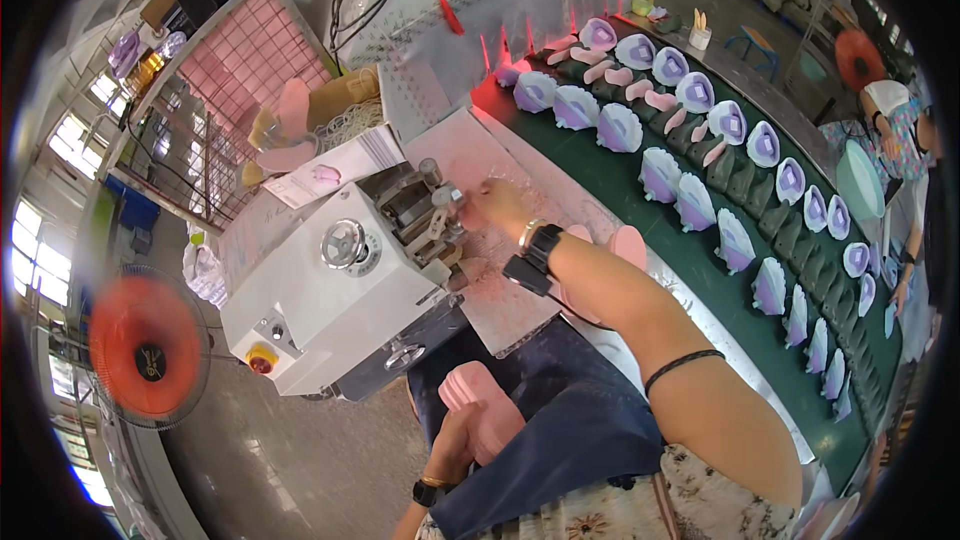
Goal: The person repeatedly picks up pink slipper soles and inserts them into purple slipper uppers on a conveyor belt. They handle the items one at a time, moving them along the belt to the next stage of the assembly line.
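The right hand (497,202) reaches forward to the small metal head (440,210) of a white bench machine (335,295), fingertips at or just beside the metal parts. A dark wrist device (535,255) sits on that forearm. The left hand (462,440) rests low over a dark blue apron (560,420) and grips a pink plastic shell-shaped piece (478,405). A pinkish work plate (500,270) lies under the right arm. To the right, a green conveyor belt (640,210) carries rows of white-and-purple shell-shaped items (695,202) into the distance. An orange fan (145,348) stands at near left.
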Demonstrator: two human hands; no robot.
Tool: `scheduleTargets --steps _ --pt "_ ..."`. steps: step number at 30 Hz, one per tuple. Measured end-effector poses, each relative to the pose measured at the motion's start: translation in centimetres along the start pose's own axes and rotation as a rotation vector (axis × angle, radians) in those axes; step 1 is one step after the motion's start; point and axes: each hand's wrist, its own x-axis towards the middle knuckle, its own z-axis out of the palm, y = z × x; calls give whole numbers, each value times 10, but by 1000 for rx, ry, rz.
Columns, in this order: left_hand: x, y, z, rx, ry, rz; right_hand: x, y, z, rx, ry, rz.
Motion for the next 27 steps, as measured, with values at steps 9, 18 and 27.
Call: scheduleTargets --steps 9,18,27 --pt "35 -6 -20 105 118 150 -10 17 -149 513 169 156" --pt "50 -1 28 135 -48 135 -73 263 -414 -183 793 449" --pt "38 -3 56 124 -27 161 -33 162 -307 273 552 -151"
